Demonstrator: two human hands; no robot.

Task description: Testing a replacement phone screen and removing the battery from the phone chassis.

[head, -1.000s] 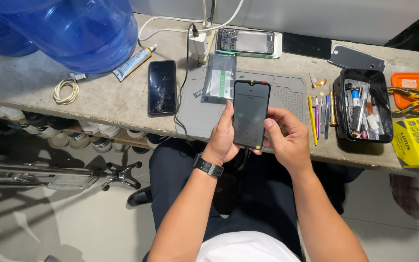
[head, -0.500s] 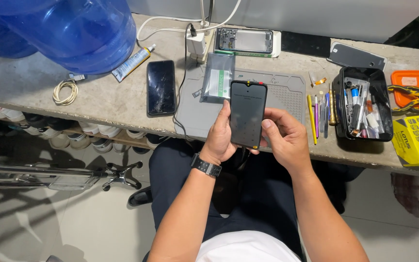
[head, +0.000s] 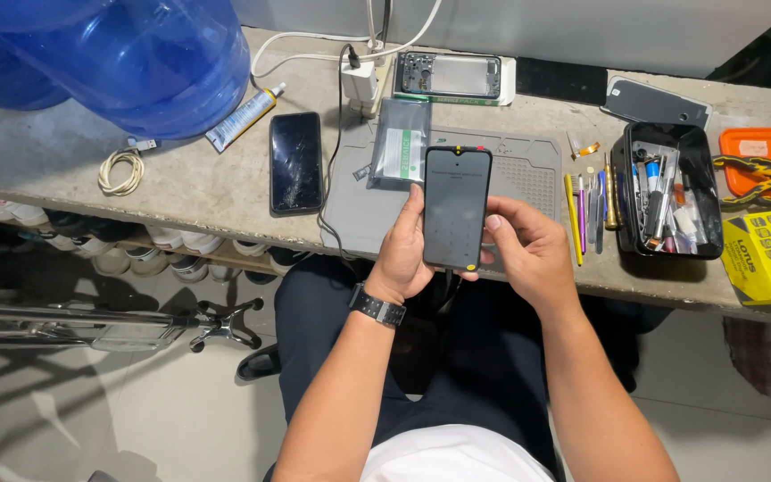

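Blue water bottle (head: pixel 149 58) fills upper left of frame, same place as before. Grey work mat (head: pixel 528 178) at centre of concrete bench (head: pixel 64 170). Black tool tray (head: pixel 667 192) at right, unchanged. Cracked phone (head: pixel 296 162) lies left of mat. Dark smartphone (head: pixel 456 207) held upright at frame centre above mat edge, position almost same as half second earlier, only slightly steadier. Left hand (head: pixel 403 259) grips its left edge; right hand (head: pixel 528 254) closed around right edge, thumb on it.
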